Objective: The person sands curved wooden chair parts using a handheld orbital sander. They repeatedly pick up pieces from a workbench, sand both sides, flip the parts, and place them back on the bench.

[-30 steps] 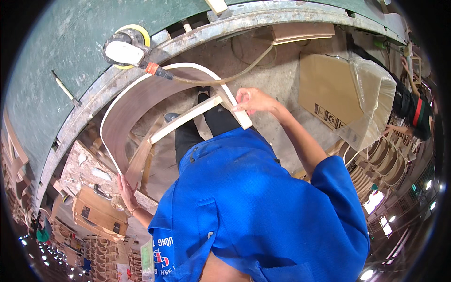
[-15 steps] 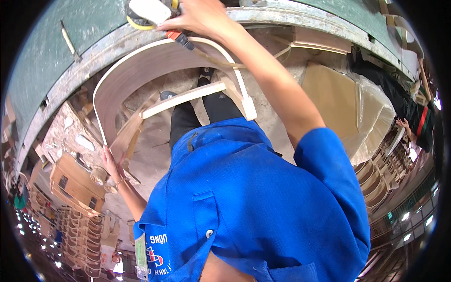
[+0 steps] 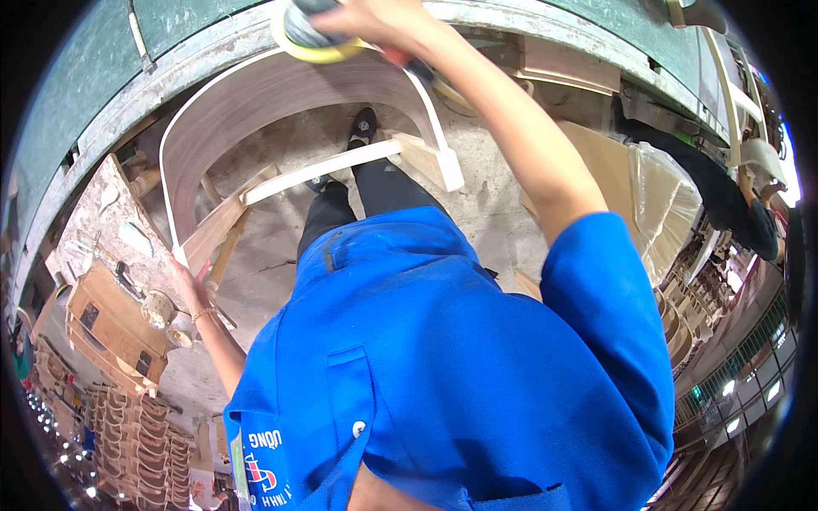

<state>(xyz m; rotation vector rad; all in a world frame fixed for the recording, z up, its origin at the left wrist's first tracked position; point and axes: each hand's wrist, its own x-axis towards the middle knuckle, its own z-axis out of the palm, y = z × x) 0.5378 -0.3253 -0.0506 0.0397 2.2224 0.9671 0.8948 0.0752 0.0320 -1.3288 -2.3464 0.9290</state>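
A curved wooden chair frame (image 3: pixel 213 115), with a bent panel and a pale front rail (image 3: pixel 332 168), leans against the bench edge in front of my legs. My left hand (image 3: pixel 190 285) is closed around the frame's lower left end. At the far side, my right hand (image 3: pixel 379 19) grips an orbital sander (image 3: pixel 300 24), its yellow-rimmed pad (image 3: pixel 320 56) tilted at the upper rim of the curved panel. Whether the pad touches the wood I cannot tell. A hose leads from the sander behind my right forearm.
Beyond the frame runs a green-topped bench (image 3: pixel 77 111) with a worn edge. To the left, a board (image 3: pixel 106 213) carries small tools beside a cardboard box (image 3: pixel 111 319). Plastic-wrapped sheets (image 3: pixel 660 200) lie at right, near another person in dark clothes (image 3: pixel 682 157). Stacked chair parts (image 3: pixel 136 443) stand lower left.
The sander has come from above the bench toward me and rightward, onto the frame's upper rim, and its pad now tilts into view. My left hand keeps its hold on the frame.
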